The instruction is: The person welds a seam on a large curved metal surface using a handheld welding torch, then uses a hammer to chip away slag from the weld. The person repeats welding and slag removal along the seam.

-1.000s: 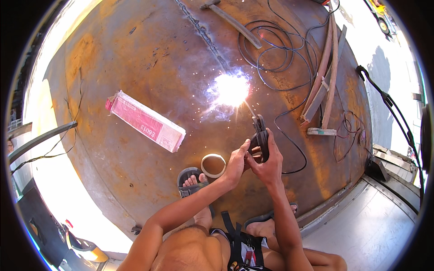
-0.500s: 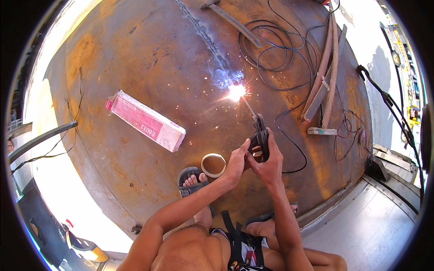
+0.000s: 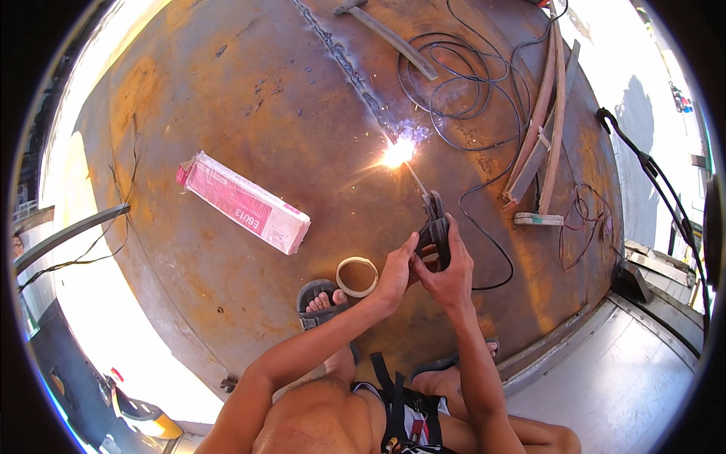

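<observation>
Both my hands are wrapped round a dark welding electrode holder [image 3: 433, 231]. My left hand [image 3: 395, 274] closes on its lower left side, and my right hand [image 3: 451, 274] grips it from the right. Some of the fingers are hidden behind the hands. A thin welding rod [image 3: 416, 178] sticks up and left from the jaws. At its tip burns a bright welding arc [image 3: 398, 153] with sparks and bluish smoke, touching the rusty steel plate [image 3: 302, 151]. From the glare a rough grey weld seam [image 3: 340, 60] runs away toward the far edge.
A pink and white box [image 3: 246, 203] lies left. A pale ring [image 3: 375, 274] sits by my sandalled left foot [image 3: 321, 301]. Farther off are a hammer [image 3: 397, 41], coiled black cable [image 3: 454, 113] and wooden strips [image 3: 556, 121]. A metal bar [image 3: 72, 234] juts in from the left.
The arc still burns at nearly the same spot; its smoke has drifted right and fewer sparks are scattered about. Both hands and the holder have hardly moved.
</observation>
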Demonstrator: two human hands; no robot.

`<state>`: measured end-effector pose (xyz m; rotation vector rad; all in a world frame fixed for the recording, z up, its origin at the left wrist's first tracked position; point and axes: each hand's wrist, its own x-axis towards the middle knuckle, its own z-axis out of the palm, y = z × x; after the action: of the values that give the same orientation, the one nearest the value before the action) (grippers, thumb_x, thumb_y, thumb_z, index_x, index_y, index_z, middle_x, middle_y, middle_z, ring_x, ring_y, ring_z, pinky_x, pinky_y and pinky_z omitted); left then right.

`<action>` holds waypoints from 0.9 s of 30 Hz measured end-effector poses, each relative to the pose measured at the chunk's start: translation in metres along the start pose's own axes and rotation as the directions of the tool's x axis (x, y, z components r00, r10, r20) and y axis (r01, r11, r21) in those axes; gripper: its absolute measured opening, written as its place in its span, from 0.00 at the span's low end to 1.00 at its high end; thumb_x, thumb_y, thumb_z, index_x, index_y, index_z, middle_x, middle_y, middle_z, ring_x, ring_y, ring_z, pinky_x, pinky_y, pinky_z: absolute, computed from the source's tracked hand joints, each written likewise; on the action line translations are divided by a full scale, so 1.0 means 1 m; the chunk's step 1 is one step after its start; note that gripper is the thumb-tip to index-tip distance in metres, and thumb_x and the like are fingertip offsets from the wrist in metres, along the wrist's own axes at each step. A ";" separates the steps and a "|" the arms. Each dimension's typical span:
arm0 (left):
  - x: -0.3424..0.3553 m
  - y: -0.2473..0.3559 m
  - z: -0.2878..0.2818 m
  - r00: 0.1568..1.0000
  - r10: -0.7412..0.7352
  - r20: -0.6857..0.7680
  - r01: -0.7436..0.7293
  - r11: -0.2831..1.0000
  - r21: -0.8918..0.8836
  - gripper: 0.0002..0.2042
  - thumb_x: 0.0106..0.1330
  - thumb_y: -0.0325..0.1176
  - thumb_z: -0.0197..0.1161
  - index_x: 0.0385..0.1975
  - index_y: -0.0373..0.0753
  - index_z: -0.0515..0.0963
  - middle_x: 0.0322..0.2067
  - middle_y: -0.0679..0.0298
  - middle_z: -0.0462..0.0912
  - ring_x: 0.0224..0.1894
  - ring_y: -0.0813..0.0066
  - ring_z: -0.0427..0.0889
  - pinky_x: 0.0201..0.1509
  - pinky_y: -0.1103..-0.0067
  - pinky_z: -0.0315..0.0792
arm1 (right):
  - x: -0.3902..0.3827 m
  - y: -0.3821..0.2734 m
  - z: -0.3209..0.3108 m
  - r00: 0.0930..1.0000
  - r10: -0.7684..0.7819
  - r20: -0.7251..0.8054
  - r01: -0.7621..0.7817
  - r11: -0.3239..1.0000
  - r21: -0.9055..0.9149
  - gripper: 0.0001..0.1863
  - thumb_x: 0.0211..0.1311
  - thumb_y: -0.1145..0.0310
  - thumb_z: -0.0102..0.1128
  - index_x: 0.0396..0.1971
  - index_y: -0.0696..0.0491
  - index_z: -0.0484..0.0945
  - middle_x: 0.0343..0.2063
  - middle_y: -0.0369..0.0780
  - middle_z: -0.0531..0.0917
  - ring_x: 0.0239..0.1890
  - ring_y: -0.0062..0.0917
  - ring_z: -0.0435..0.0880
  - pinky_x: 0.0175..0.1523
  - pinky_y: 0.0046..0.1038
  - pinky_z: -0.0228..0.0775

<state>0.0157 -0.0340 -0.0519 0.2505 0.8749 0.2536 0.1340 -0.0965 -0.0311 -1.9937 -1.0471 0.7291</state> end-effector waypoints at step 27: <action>-0.011 0.007 0.013 0.994 0.105 0.016 -0.106 0.993 0.058 0.27 0.83 0.52 0.52 0.64 0.32 0.77 0.55 0.61 0.85 0.55 0.71 0.85 0.60 0.75 0.78 | 0.001 0.004 -0.004 0.986 -0.138 -0.095 0.141 0.990 0.022 0.51 0.52 0.74 0.79 0.75 0.59 0.61 0.41 0.43 0.88 0.33 0.24 0.90 0.37 0.26 0.84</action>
<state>0.0183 -0.0322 -0.0334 0.3532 0.8582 0.3247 0.1385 -0.0987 -0.0324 -1.8897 -1.1016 0.5678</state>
